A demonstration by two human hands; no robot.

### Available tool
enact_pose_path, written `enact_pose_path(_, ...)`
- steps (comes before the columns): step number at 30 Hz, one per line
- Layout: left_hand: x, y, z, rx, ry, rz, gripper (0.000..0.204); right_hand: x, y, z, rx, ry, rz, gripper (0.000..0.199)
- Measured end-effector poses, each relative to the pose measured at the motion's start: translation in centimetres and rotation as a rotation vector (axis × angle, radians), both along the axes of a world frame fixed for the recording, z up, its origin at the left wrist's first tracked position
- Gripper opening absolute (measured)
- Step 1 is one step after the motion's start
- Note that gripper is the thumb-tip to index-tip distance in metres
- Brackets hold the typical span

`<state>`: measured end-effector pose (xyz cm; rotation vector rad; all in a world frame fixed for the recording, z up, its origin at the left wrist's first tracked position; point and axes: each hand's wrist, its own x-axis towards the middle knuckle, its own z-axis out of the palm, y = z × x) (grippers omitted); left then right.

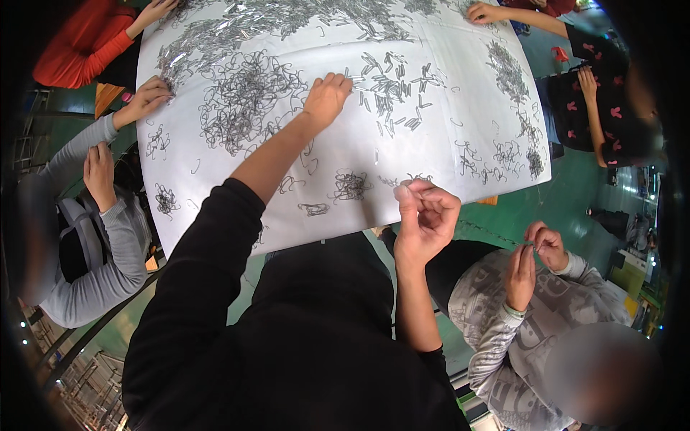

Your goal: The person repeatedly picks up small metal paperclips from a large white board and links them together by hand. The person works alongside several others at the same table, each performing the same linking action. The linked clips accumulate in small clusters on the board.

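My left hand reaches over the white-covered table, its fingers curled down at the left edge of a loose pile of small, shiny tube-like pieces. Its fingertips are partly hidden, so what they hold, if anything, does not show. Left of that hand spreads a tangled heap of thin curved wire pieces. My right hand is raised palm up at the near edge, thumb pressed to the forefinger. Whatever sits in this pinch is too small to name. Little clusters of wire pieces lie just left of it.
More shiny pieces cover the far side of the white table sheet. Other small heaps lie to the right. Several co-workers sit around the table; one at the near right works with both hands, another's hand rests at the left edge.
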<state>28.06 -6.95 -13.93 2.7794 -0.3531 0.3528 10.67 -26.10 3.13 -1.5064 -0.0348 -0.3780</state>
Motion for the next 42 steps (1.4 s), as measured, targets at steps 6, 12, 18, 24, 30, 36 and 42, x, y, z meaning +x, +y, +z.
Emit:
enact_pose_path(6, -1.6, 2.6, 3.0, -0.58, 0.456, 0.311, 0.019, 0.2, 1.3, -0.3, 0.003, -0.055, 0.094, 0.027)
enact_pose_path(12, -10.0, 6.8, 10.6, -1.473, 0.681, 0.448, 0.02, 0.0, 4.5, -0.5, -0.012, -0.086, 0.182, 0.025)
enact_pose_path(18, -17.4, 7.3, 16.0, -1.555, 0.558, 0.289, 0.019, -0.8, 8.8, -0.6, -0.067, -0.023, 0.314, 0.026)
enact_pose_path(24, -21.2, 6.6, 18.6, -1.466, 0.322, 0.328, 0.013, -1.7, 11.8, -0.5, -0.154, -0.056, 0.388, 0.027)
enact_pose_path(30, -22.9, 7.1, 19.7, -1.389, 0.266, 0.44, 0.011, -2.4, 13.3, -0.6, -0.188, -0.05, 0.459, 0.026)
enact_pose_path(36, -24.0, 7.9, 19.7, -1.123, 0.011, 0.417, 0.011, -1.1, 13.2, -3.6, -0.336, -0.018, 0.47, 0.018)
enact_pose_path(42, -25.0, 8.9, 20.6, -1.122, -0.036, 0.509, 0.011, 7.6, 13.4, -10.5, -0.858, 0.079, 0.503, 0.011)
